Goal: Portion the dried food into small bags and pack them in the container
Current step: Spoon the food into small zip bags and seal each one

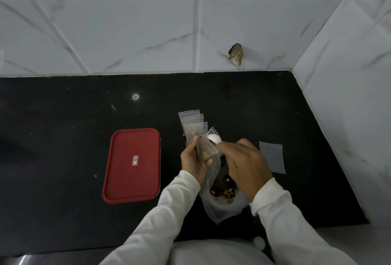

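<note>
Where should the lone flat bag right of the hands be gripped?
Pinch a corner of the bag, coming from above on its left edge, nearest the right hand. It lies flat on the counter, thin and limp, so there is no side to wrap; likely lift an edge first. That hand holds the spoon now, so it would need setting down.

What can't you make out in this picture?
Head view only:
- Inside the red container: it is closed.
- Its white label: too small to read.
- The handle of the spoon: hidden under the right hand.
- How full the small bag is: the left hand wraps it.
</note>
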Action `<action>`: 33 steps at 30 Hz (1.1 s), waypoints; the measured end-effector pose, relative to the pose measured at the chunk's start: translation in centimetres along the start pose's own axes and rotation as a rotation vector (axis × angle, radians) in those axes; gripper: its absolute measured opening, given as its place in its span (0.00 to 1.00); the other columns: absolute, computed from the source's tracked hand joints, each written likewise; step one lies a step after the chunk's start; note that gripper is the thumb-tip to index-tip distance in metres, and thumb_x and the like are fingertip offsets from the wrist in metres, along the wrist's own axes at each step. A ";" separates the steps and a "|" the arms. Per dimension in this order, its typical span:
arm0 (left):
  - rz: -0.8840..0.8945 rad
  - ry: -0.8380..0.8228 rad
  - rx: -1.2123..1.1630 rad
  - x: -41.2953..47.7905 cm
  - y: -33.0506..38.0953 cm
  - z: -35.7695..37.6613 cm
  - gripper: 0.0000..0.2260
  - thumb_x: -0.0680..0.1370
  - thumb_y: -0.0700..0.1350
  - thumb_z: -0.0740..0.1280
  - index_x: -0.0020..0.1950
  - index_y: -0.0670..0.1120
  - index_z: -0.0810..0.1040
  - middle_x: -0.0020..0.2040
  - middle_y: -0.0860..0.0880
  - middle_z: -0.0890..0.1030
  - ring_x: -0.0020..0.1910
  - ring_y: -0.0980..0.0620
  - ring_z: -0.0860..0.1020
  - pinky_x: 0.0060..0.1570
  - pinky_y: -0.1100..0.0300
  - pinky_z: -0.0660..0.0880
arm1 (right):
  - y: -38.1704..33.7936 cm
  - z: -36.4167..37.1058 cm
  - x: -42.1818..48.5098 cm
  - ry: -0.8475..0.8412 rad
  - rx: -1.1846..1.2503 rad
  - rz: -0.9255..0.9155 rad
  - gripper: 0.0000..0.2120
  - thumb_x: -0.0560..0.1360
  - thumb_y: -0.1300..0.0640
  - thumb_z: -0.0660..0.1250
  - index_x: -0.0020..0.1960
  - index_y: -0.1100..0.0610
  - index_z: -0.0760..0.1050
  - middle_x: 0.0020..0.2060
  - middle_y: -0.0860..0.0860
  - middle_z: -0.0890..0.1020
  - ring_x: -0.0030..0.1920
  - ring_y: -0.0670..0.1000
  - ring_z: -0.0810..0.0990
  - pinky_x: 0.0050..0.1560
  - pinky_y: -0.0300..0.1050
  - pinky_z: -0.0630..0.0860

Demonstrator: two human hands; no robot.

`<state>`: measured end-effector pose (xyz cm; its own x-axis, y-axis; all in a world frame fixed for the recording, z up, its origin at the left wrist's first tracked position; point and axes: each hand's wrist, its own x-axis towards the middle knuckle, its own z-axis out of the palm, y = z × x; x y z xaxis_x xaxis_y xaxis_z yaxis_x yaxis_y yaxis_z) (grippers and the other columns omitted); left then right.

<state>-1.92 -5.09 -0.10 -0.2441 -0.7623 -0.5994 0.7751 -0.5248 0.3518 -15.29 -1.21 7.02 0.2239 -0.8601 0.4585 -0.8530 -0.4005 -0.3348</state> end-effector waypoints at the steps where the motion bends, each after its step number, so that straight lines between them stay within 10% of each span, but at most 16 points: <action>1: 0.000 -0.009 -0.007 0.0 0.0 0.1 0.14 0.81 0.52 0.63 0.57 0.43 0.79 0.44 0.42 0.82 0.34 0.48 0.80 0.21 0.64 0.74 | 0.0 -0.1 -0.1 0.014 -0.021 -0.034 0.13 0.74 0.58 0.62 0.48 0.61 0.83 0.38 0.54 0.84 0.37 0.51 0.80 0.33 0.43 0.79; 9: -0.002 -0.033 -0.024 0.2 -0.1 0.1 0.15 0.81 0.51 0.63 0.58 0.42 0.78 0.47 0.40 0.82 0.35 0.47 0.81 0.21 0.64 0.74 | 0.7 0.2 -1.2 0.047 -0.062 -0.098 0.14 0.74 0.60 0.62 0.54 0.61 0.83 0.50 0.54 0.85 0.44 0.50 0.79 0.44 0.39 0.78; 17: 0.054 -0.080 -0.001 1.1 -0.2 -1.3 0.23 0.72 0.52 0.73 0.65 0.45 0.76 0.52 0.43 0.80 0.38 0.49 0.80 0.26 0.63 0.77 | 2.3 0.0 -3.1 0.252 0.202 0.422 0.02 0.73 0.63 0.70 0.44 0.62 0.81 0.36 0.46 0.79 0.34 0.42 0.77 0.38 0.40 0.77; 22: 0.109 -0.119 0.050 0.6 0.1 -1.4 0.16 0.71 0.50 0.74 0.56 0.46 0.78 0.50 0.45 0.80 0.40 0.50 0.80 0.28 0.63 0.78 | 4.1 0.9 -7.3 -0.036 0.213 0.545 0.06 0.74 0.56 0.67 0.44 0.45 0.78 0.35 0.36 0.76 0.37 0.35 0.74 0.41 0.42 0.79; 33: 0.192 -0.030 0.110 -0.1 -0.6 -1.7 0.06 0.74 0.45 0.70 0.48 0.46 0.78 0.53 0.44 0.78 0.42 0.51 0.80 0.30 0.63 0.78 | 3.2 3.5 -9.0 -0.272 -0.073 0.458 0.01 0.74 0.55 0.72 0.46 0.51 0.81 0.33 0.48 0.74 0.30 0.46 0.70 0.30 0.35 0.67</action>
<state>-1.41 -4.06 -1.45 -0.1167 -0.8624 -0.4925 0.7411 -0.4058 0.5349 -18.42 4.15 -1.04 -0.0732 -0.9963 0.0453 -0.9202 0.0500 -0.3882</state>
